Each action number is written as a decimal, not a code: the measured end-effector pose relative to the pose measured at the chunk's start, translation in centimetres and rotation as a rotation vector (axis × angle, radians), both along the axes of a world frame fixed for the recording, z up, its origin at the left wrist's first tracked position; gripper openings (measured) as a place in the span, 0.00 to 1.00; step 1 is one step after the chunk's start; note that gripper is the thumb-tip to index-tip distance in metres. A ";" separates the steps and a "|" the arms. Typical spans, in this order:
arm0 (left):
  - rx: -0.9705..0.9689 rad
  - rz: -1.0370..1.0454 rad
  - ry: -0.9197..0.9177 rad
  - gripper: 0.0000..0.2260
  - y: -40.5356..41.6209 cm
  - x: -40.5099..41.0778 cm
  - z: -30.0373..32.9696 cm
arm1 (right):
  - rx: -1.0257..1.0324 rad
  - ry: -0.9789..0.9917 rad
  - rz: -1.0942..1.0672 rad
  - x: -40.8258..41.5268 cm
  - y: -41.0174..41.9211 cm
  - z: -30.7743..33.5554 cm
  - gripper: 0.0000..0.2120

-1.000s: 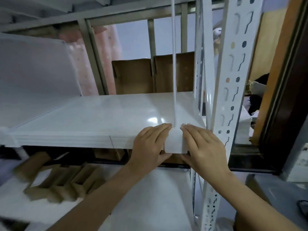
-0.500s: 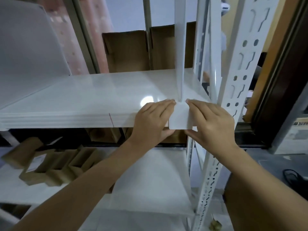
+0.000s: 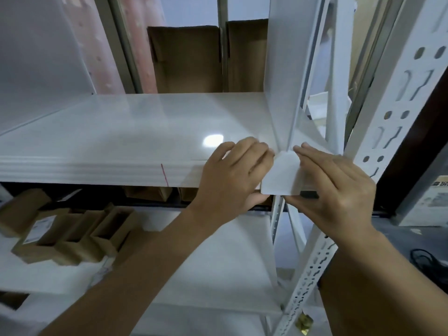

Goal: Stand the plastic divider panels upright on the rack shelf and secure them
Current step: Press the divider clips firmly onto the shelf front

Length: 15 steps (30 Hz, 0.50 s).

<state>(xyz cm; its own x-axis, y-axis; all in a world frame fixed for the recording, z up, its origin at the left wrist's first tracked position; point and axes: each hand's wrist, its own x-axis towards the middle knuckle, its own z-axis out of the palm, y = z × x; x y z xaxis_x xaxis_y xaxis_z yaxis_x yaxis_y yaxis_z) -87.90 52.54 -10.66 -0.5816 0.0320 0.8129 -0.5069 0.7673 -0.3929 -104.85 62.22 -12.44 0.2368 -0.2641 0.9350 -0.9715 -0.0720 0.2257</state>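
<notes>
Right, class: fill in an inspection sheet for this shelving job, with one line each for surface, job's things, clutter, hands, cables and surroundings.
Surface: white rack shelf, glossy, with a light glare and a thin red mark on its front edge.
Job's things: divider panel stands upright at the right end; white clip sits over the shelf edge at its foot; a second panel stands at the left.
Clutter: brown cartons on the lower shelf.
Hands: left hand and right hand press flat either side of the clip.
Cables: black cable on the floor, right.
Surroundings: perforated white upright; cardboard boxes behind.
</notes>
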 end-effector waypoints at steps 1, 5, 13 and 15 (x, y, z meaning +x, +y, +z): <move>-0.003 0.005 0.000 0.16 0.1 0.0 -0.1 | -0.001 0.010 0.000 0.0 0.0 0.1 0.22; -0.021 0.015 0.007 0.16 0.0 0.1 0.1 | -0.011 0.020 0.014 0.0 0.0 0.3 0.20; -0.046 0.011 -0.009 0.16 -0.5 1.7 0.3 | -0.020 0.009 0.047 1.2 -1.0 0.0 0.21; -0.029 0.011 -0.021 0.15 -0.5 1.8 0.4 | -0.015 0.006 0.043 1.3 -1.0 0.0 0.21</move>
<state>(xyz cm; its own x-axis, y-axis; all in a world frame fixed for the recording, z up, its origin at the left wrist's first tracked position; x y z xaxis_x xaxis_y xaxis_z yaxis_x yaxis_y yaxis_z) -86.12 52.09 -10.28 -0.5986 0.0487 0.7996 -0.5071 0.7496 -0.4253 -103.54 61.22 -12.43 0.2528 -0.2392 0.9375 -0.9664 -0.1097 0.2326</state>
